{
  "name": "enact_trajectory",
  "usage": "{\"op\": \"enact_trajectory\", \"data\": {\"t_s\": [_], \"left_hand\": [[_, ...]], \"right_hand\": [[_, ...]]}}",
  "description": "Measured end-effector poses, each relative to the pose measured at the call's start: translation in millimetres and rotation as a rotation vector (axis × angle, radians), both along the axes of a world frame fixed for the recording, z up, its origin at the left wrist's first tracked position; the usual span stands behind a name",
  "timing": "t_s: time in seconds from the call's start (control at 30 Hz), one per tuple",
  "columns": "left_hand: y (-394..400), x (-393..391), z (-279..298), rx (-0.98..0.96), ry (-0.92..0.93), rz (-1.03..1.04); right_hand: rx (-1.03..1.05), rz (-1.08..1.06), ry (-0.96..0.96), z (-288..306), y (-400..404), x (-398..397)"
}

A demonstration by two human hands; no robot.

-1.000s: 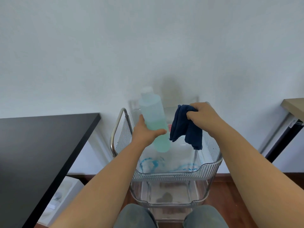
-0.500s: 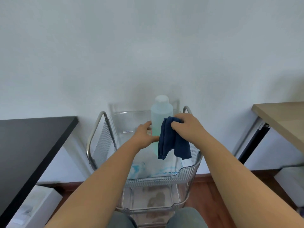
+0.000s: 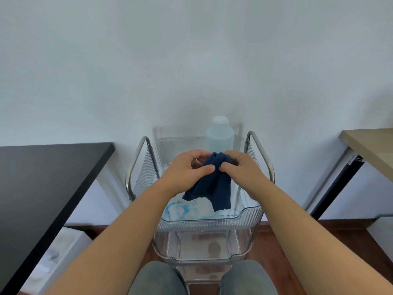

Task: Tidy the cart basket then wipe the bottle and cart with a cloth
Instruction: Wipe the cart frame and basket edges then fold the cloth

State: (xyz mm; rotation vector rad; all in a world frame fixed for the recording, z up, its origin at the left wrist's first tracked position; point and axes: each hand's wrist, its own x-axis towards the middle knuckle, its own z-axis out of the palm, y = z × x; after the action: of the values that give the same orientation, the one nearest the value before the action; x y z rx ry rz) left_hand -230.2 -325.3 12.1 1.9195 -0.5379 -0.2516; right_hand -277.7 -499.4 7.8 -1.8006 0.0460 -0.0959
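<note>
Head view showed 2 bare hands meeting above the top basket [image 3: 209, 223] of a clear, ribbed cart [image 3: 200, 260] with metal side handles. The left hand [image 3: 188, 170] and the right hand [image 3: 241, 169] both pinched a dark blue cloth [image 3: 212, 186] at its upper edge, thumbs and fingertips closed on the fabric, so each grip was clenched on the cloth. The fabric bunched between the 2 grips and hung down below them in 2 loose folds, its lower ends dangling over the basket's interior; whether they touched the floor of the basket could not be told. A pale blue bottle [image 3: 220, 136] with a white cap stood upright at the far right corner of the same basket, behind the hands and apart from both grips, its lower part hidden by the cloth and fingers. White material with blue markings [image 3: 180, 209] lay on the basket's bottom, under the hanging cloth. A black bench [image 3: 42, 184] stood to the left of the cart and a light wooden bench [image 3: 370, 145] to the right. The person's knees in grey trousers [image 3: 157, 279] showed at the bottom edge.
</note>
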Motion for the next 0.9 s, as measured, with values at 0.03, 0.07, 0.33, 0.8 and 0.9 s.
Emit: {"op": "enact_trajectory", "data": {"t_s": [0.03, 0.07, 0.33, 0.8, 0.9], "left_hand": [[0, -2, 2, -0.004, 0.019, 0.007], [-1, -3, 4, -0.018, 0.041, 0.018], [5, 14, 6, -0.102, 0.078, 0.086], [28, 4, -36, 0.800, 0.057, -0.457], [46, 3, -22, 0.722, -0.091, -0.279]], "right_hand": [[0.015, -0.010, 0.001, -5, 1, -1], [0.017, -0.024, 0.010, -11, 1, 0], [-0.491, -0.026, 0.192, -31, -10, 4], [-1.161, 0.371, 0.566, -10, -7, 4], [-1.160, 0.352, 0.492, -7, 8, 15]]}}
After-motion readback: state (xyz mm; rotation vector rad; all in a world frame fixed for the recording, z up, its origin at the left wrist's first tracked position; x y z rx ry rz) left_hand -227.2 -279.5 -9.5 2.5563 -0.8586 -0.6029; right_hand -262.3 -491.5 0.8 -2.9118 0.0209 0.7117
